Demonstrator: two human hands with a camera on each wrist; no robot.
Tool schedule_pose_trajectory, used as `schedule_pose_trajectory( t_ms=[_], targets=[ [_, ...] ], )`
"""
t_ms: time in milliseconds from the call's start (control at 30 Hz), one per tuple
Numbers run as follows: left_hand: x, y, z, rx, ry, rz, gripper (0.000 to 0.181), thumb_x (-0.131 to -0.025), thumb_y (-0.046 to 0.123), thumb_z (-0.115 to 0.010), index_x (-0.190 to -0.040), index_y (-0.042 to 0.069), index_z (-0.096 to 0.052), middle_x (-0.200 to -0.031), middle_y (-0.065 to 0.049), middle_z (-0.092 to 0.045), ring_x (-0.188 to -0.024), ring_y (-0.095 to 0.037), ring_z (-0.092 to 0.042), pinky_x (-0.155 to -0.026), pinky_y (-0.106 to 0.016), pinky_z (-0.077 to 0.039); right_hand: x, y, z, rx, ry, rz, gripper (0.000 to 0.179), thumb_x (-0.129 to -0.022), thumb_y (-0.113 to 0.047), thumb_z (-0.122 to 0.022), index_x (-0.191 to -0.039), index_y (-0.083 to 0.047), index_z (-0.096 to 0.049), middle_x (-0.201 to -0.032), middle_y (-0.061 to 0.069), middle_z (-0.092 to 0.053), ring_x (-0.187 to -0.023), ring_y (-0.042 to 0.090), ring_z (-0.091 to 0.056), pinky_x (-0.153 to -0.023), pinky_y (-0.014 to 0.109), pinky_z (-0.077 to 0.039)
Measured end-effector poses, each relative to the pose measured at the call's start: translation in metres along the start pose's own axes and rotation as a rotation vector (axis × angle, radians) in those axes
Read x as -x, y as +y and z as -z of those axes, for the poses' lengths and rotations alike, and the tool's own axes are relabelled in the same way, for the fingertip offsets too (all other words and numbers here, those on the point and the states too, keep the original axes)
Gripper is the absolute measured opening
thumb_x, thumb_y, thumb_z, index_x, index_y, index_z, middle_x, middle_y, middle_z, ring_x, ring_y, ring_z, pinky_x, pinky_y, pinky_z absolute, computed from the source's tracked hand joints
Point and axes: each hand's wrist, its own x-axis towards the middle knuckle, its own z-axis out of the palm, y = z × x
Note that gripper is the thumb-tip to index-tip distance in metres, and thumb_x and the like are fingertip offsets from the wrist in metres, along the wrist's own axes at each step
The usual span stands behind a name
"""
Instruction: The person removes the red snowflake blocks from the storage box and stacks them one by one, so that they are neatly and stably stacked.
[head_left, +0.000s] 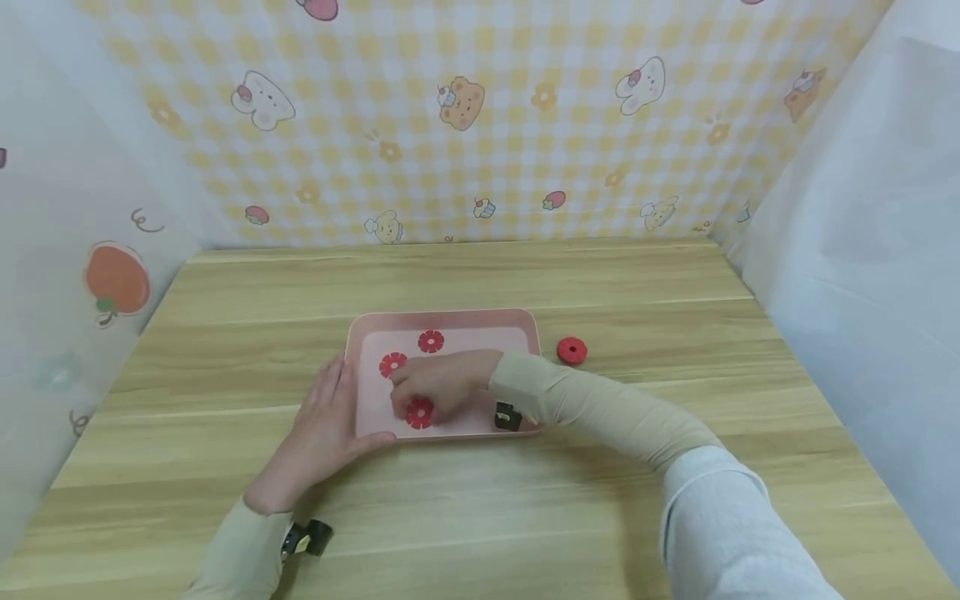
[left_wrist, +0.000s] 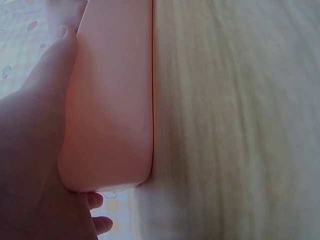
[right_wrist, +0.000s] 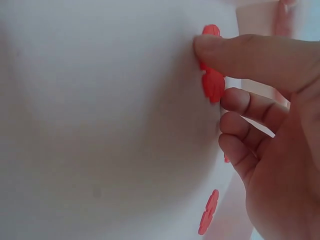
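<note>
A shallow pink tray (head_left: 480,321) lies on the table in the head view. My left hand (head_left: 324,425) rests at its front left corner, fingers extended along the left side and thumb along the front edge. The left wrist view shows that hand (left_wrist: 37,135) against the tray's outer wall (left_wrist: 112,110). Over the tray, my right hand (head_left: 438,383) pinches a red slotted disc (head_left: 419,413) close to the tray floor. In the right wrist view the thumb lies across this disc (right_wrist: 214,86), with the other fingers curled beside it.
Inside the tray lie two more red slotted discs, one by the left side (head_left: 392,364) and one near the back (head_left: 431,341). Right of the tray, a thicker red disc piece (head_left: 572,351) sits on the wooden table (head_left: 645,292). Patterned sheets surround the table at the back and sides.
</note>
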Motion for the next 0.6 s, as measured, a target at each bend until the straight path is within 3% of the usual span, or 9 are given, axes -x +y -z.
schedule_pose_trajectory(
  t_ms=[300, 600],
  targets=[
    [0.002, 0.0, -0.001, -0.016, 0.01, -0.012, 0.122, -0.072, 0.06, -0.073, -0.148, -0.011, -0.01, -0.155, -0.03, -0.01, -0.143, -0.048, -0.01, -0.113, -0.063, -0.017, 0.004, -0.003, -0.006, 0.043, 0.044, -0.067, 0.034, -0.078, -0.018, -0.078, -0.107, -0.023, -0.061, -0.102, -0.008, -0.053, -0.098, 0.006, -0.047, -0.081, 0.013, -0.046],
    [0.002, 0.001, 0.0, -0.014, 0.012, -0.017, 0.122, -0.073, 0.062, -0.072, -0.148, -0.011, -0.009, -0.155, -0.031, -0.008, -0.143, -0.048, -0.008, -0.113, -0.063, -0.015, 0.016, -0.002, 0.001, -0.064, 0.07, -0.191, 0.037, -0.077, -0.018, -0.078, -0.105, -0.027, -0.057, -0.106, -0.009, -0.051, -0.092, 0.005, -0.051, -0.073, 0.015, -0.049]
  ],
)
